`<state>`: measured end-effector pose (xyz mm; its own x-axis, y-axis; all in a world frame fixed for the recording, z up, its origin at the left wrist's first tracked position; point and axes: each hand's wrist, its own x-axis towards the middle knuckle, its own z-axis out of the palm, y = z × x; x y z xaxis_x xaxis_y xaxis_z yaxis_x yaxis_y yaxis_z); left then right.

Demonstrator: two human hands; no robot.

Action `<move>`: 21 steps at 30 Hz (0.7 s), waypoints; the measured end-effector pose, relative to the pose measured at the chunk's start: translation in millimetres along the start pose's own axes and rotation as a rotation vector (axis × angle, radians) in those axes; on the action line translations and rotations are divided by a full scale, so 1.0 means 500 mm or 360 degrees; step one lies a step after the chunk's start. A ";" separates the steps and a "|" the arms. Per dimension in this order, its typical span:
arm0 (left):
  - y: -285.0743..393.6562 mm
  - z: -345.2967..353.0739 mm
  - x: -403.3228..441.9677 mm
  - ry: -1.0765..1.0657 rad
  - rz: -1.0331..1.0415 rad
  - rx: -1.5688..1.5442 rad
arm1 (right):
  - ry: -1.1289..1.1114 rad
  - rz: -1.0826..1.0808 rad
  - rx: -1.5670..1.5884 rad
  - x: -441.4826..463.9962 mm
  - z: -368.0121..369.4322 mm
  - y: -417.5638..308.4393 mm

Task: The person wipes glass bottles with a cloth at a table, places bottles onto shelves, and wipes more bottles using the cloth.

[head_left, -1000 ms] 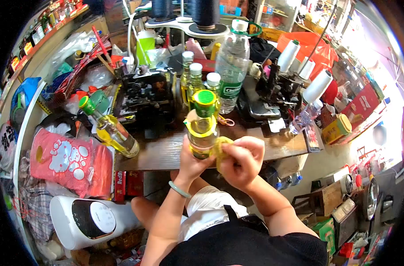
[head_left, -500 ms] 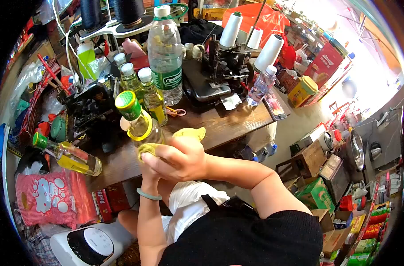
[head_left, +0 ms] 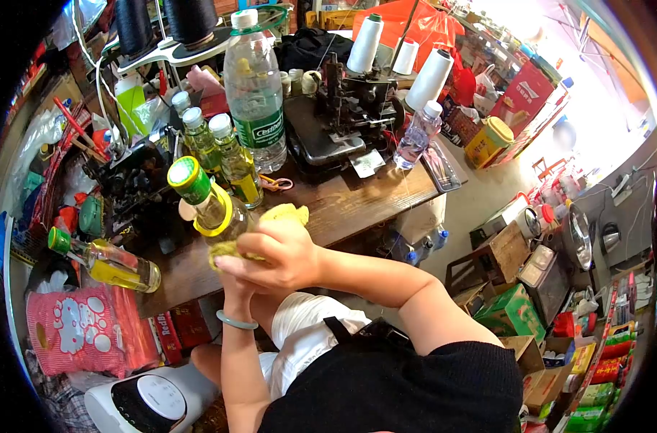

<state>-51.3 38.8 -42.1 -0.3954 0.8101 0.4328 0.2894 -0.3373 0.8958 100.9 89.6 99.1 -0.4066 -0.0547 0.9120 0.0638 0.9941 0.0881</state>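
Observation:
A glass bottle (head_left: 224, 213) with a green and yellow cap stands up between my hands above the table's front edge. My left hand (head_left: 235, 283), mostly hidden behind the right one, is wrapped round its lower part; a thumb tip shows beside the neck. My right hand (head_left: 279, 254) is closed on a yellow cloth (head_left: 287, 212) and presses it against the lower bottle. Just behind stand white-capped bottles of yellow liquid (head_left: 240, 167) and a large clear plastic bottle (head_left: 255, 94). Another green-capped bottle (head_left: 119, 265) leans at the table's left end.
A black sewing machine (head_left: 357, 108) with white thread cones (head_left: 429, 79) stands at the back. Scissors (head_left: 276, 184) lie on the wooden table (head_left: 357, 206). A small clear bottle (head_left: 418, 135) and a phone (head_left: 441, 167) are at its right end. A pink bag (head_left: 76, 328) is at left.
The view has swung to the right and the bottles now appear further left. My right hand has moved across the front of the bottle with the cloth, covering much of my left hand.

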 end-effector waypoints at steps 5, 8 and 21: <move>-0.005 -0.004 0.006 -0.0073 -0.0032 -0.0291 | 0.0129 0.0058 0.0191 -0.034 -0.006 0.001; 0.082 0.025 0.027 -0.0018 0.0092 -0.0428 | 0.0639 0.0337 0.0146 -0.016 0.014 0.008; -0.006 -0.007 0.007 -0.0092 -0.0207 -0.0829 | 0.0313 0.0406 0.0187 -0.184 0.104 -0.071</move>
<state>-56.6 41.2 -42.6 -0.3464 0.8812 0.3216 -0.2356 -0.4136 0.8795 88.6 64.1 -8.7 -0.2067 0.1912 0.9595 0.0304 0.9815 -0.1890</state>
